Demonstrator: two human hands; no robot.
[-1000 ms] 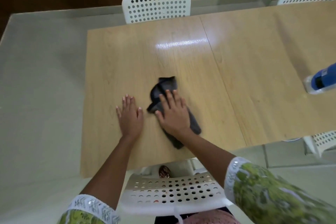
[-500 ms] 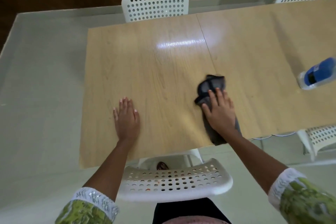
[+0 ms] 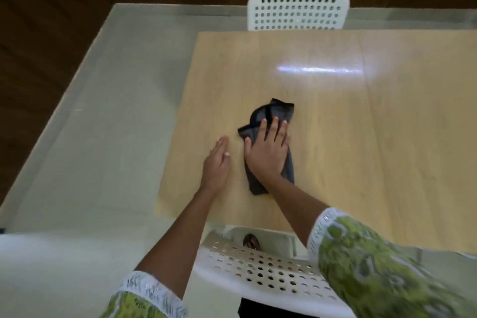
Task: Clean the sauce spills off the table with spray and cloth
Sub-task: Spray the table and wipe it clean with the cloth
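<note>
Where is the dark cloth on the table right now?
In the head view the dark cloth lies on the wooden table, left of centre, pressed flat under the right hand, with the left hand on the table just beside it.

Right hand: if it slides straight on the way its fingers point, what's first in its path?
Only bare wooden table lies ahead of the right hand, which presses flat on the dark cloth. Beyond the far edge stands a white perforated chair. The way looks free on the tabletop.
</note>
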